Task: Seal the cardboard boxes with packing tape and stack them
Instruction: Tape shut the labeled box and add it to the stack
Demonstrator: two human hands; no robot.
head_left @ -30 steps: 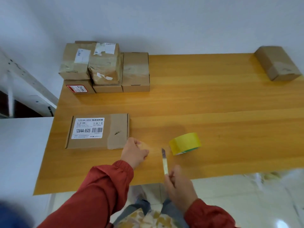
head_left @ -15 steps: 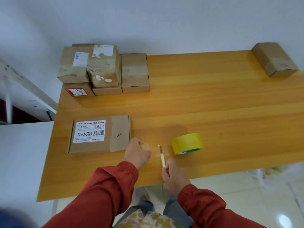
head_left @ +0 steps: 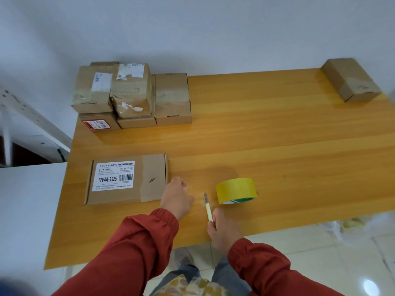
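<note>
Wooden table | flat box beside left hand, pinching tape strip | right hand grips knife

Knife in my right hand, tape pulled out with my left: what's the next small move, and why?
Probably slice the knife through the stretched tape strip. The left hand pinches its free end, the yellow roll holds the other, and the right hand holds the knife between them.
</note>
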